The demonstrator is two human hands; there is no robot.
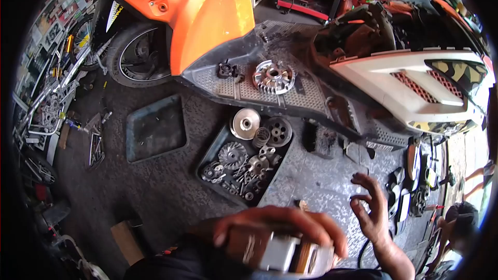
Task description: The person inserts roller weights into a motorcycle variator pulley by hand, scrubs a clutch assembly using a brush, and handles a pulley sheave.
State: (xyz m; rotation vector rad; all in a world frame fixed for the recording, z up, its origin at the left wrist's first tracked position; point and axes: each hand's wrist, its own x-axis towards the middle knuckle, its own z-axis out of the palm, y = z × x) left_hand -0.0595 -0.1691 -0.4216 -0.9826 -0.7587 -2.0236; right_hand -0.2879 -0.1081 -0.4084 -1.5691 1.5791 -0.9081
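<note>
Close below the camera, my left hand (280,219) is wrapped over the top of a blocky metal engine part (280,253), silver with brownish sections. Motion blurs that part, and its lower side is cut off by the frame. My right hand (372,210) is raised to the right of it, fingers apart and slightly curled, with nothing between them. Beyond the hands, a dark tray (210,151) on the floor carries several metal parts, among them a pale pulley disc (245,123), a finned fan wheel (233,155) and a coil spring (262,136).
A scooter with an orange front panel (207,15) and a white side panel (399,80) spans the back. On its footboard lies a finned flywheel (274,77). Left are a second tray (130,135) and loose tools. A red tool cart (306,2) stands behind; another person (461,223) is far right.
</note>
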